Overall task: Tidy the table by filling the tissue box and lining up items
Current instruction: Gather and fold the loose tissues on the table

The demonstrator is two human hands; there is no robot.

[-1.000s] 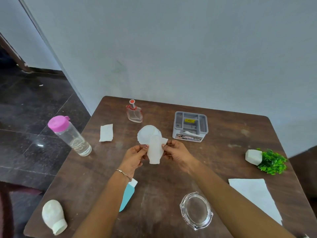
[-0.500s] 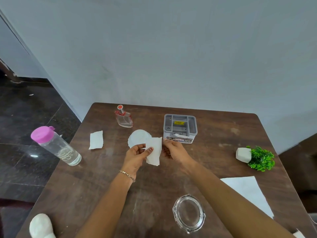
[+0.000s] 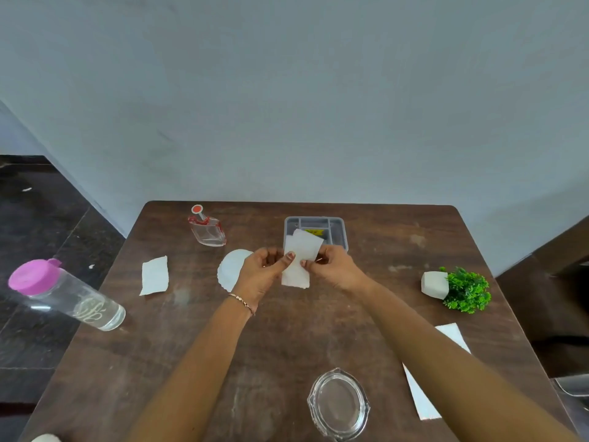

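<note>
Carried up and forward since the earlier frames: folded white tissue [image 3: 298,266], now overlapping the near wall of the grey tissue box [image 3: 338,227] at the far middle of the table [image 3: 287,339]. Pinched at its left edge by the left hand [image 3: 261,272], thumb on the front, fingers curled behind. Pinched at its right edge by the right hand [image 3: 331,266] in like manner. Lower end possibly off the tabletop, hard to tell.

Just beside the left hand, partly hidden: round scalloped paper [image 3: 230,269]. Farther left: torn tissue piece [image 3: 155,275], perfume bottle [image 3: 208,231], pink-capped water bottle [image 3: 70,298] at the table's edge. On the right: small potted plant [image 3: 459,290] lying on its side. Nearest: glass ashtray [image 3: 338,405] and white sheet [image 3: 420,397], partly under the right forearm.
</note>
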